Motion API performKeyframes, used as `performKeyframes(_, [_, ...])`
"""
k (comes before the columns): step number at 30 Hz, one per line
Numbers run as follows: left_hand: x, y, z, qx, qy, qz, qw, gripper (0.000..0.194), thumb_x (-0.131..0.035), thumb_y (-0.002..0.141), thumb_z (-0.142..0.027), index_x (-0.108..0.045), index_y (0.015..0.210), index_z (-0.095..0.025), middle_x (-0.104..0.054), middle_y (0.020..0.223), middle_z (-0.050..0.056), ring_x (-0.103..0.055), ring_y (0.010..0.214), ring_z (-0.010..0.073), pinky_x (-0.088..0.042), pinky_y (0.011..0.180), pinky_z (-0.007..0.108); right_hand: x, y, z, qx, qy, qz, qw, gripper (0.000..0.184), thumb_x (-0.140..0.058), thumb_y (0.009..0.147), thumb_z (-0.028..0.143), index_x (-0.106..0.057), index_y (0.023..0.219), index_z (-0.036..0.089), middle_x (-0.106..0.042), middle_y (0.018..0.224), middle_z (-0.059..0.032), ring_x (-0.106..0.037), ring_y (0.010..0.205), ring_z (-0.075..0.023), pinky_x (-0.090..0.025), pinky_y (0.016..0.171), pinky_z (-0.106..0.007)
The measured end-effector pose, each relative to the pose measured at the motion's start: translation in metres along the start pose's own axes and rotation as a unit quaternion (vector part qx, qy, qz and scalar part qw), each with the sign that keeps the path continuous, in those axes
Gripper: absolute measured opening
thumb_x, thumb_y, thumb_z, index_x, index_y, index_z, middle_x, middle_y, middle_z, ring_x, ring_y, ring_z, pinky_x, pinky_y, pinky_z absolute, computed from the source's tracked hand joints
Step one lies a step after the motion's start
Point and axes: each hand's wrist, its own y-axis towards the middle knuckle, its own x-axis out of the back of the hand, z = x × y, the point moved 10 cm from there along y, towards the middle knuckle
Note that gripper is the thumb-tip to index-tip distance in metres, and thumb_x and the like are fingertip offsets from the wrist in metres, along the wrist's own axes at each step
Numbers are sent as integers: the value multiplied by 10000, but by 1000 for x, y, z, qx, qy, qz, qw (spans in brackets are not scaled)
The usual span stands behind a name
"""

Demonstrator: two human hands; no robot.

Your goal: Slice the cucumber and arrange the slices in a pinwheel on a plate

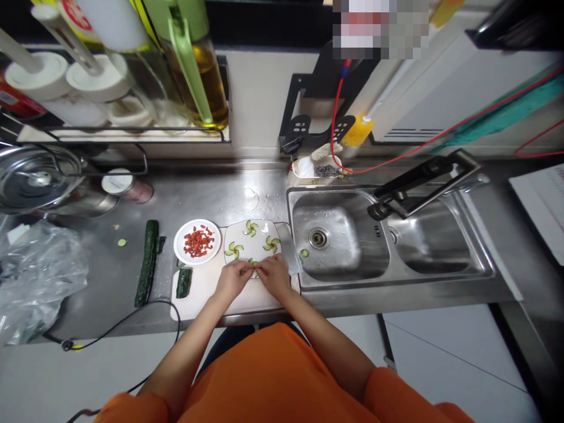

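Observation:
A square white plate (251, 244) bears several pinwheels of cucumber slices, with one pinwheel (251, 228) at its far edge and another pinwheel (271, 245) on the right, each with a small red centre. At the plate's near edge, my left hand (234, 278) and my right hand (275, 277) meet, fingertips pinched together over green slices (253, 262). Whatever is between the fingertips is too small to make out. Left of the plate sits a round white dish (178, 242) of small red berries (198, 241). Both dishes rest on a white cutting board (200, 294).
A cucumber piece (184, 282) lies on the board, and a long cucumber (147, 264) lies left of it. To the right is a steel double sink (341, 235) with a black faucet (409, 182). A plastic bag (39, 282) and a cable (110, 320) occupy the left.

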Motion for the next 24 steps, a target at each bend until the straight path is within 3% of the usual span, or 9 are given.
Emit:
performKeyframes(14, [1, -1, 0, 7, 2, 2, 1000, 87, -622, 757, -211, -691, 806, -194, -661, 742, 6, -577, 650, 109, -442, 620, 218, 1, 0, -2, 7, 1, -18, 1000, 136, -559, 853, 312, -682, 838, 257, -644, 865, -15, -435, 951, -204, -273, 702, -289])
performKeyframes(24, [0, -1, -2, -6, 13, 7, 1000, 85, -610, 762, -202, -688, 793, -188, -668, 745, 13, -593, 690, 122, -444, 653, 229, 8, 0, 16, 39, -83, 14, 996, 219, -476, 888, 323, -671, 856, 231, -626, 902, -60, -411, 1008, -237, -281, 715, -321])
